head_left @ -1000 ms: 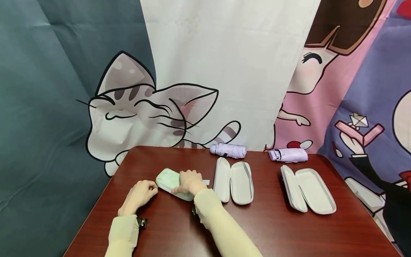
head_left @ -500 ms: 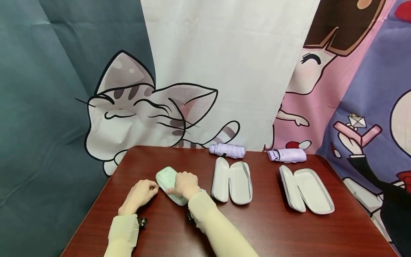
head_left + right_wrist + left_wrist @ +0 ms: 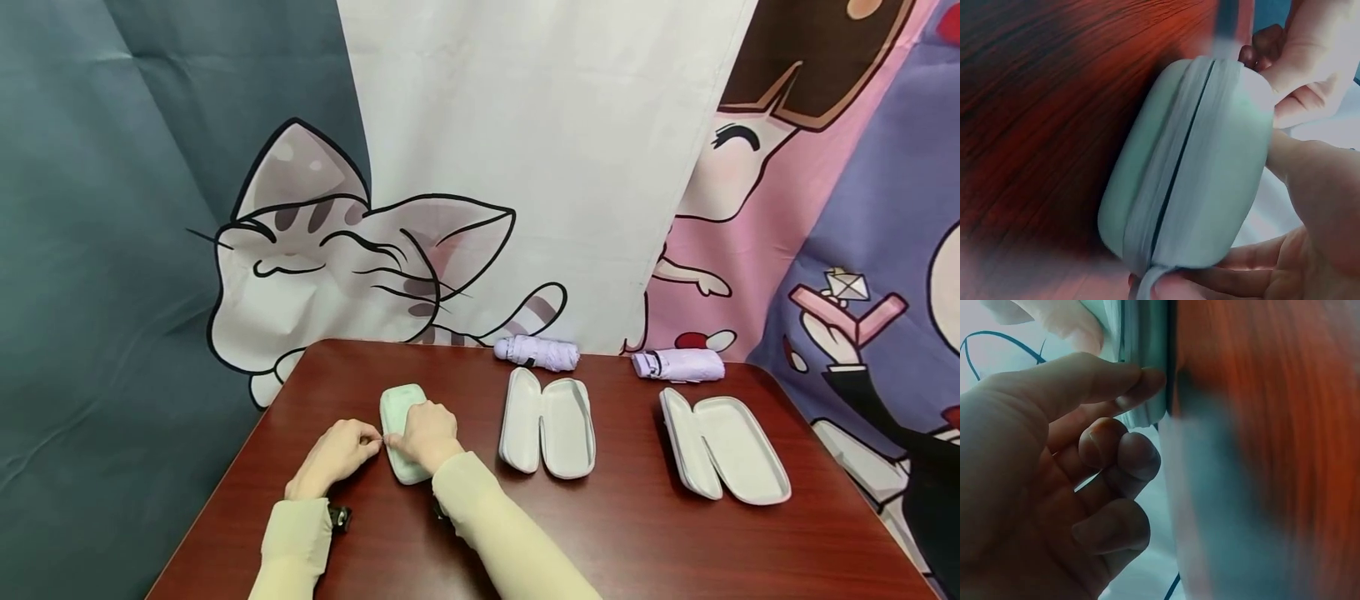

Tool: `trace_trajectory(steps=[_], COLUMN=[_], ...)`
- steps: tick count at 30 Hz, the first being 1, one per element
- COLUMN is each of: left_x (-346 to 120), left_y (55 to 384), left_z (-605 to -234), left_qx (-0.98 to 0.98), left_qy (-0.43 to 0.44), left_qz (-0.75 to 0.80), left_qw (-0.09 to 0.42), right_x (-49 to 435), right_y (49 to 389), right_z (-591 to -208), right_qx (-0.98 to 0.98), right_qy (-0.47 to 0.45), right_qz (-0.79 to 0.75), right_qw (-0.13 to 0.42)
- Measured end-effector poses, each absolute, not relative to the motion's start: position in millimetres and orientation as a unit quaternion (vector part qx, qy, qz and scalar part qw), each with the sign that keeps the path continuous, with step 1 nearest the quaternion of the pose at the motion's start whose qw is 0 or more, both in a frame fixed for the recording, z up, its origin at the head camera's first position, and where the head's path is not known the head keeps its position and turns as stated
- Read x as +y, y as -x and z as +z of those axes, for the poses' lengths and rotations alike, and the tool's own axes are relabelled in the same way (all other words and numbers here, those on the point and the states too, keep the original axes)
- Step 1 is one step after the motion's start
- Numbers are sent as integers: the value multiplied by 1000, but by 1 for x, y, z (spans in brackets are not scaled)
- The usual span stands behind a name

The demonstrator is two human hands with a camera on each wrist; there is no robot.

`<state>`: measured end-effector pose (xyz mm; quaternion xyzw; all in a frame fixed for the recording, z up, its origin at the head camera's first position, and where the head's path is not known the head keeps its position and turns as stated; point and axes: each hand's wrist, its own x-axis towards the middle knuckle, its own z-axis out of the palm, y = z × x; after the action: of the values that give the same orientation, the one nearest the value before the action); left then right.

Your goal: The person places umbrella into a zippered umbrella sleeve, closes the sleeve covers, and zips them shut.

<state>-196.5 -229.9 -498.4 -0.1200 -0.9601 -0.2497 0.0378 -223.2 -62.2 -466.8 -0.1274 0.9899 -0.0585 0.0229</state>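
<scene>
A mint-green zip case (image 3: 401,403) lies closed or nearly so on the table at centre left, its long side running away from me. My right hand (image 3: 429,435) lies over its right side and grips it. In the right wrist view the zip seam of the case (image 3: 1179,169) runs along its side, with a strap loop (image 3: 1150,281) at the near end. At the case's left edge my left hand (image 3: 335,457) pinches with thumb and forefinger at the zip; the zip pull itself is hidden by the fingertips (image 3: 1147,381).
Right of the case stand two opened pale cases, a middle one (image 3: 567,429) and a right one (image 3: 742,450). Behind them lie two folded lilac umbrellas, one left (image 3: 538,352) and one right (image 3: 681,364). A printed cloth (image 3: 562,167) hangs behind the dark red table (image 3: 600,550).
My right hand has swung the green case from slanting to nearly straight away from me, moving slightly left. The left hand keeps its pinch at the case's edge, almost in place.
</scene>
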Motion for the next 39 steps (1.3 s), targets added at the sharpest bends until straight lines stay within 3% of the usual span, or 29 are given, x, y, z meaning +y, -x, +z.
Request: trace_trajectory(steps=[17, 25, 30, 39], left_x=[-226, -225, -226, -227], left_y=[190, 192, 192, 192], left_z=[-500, -502, -503, -501], left_qx=[-963, -964, -963, -963], left_qy=[91, 92, 91, 74], left_qz=[-254, -251, -253, -260], left_qw=[5, 10, 8, -4], right_x=[-60, -48, -48, -53], right_y=[229, 237, 240, 245], right_z=[-462, -441, -431, -440], right_qx=[986, 961, 935, 910], right_qy=[117, 276, 342, 362], right_qz=[-109, -26, 87, 182], right_qw=[51, 8, 30, 88])
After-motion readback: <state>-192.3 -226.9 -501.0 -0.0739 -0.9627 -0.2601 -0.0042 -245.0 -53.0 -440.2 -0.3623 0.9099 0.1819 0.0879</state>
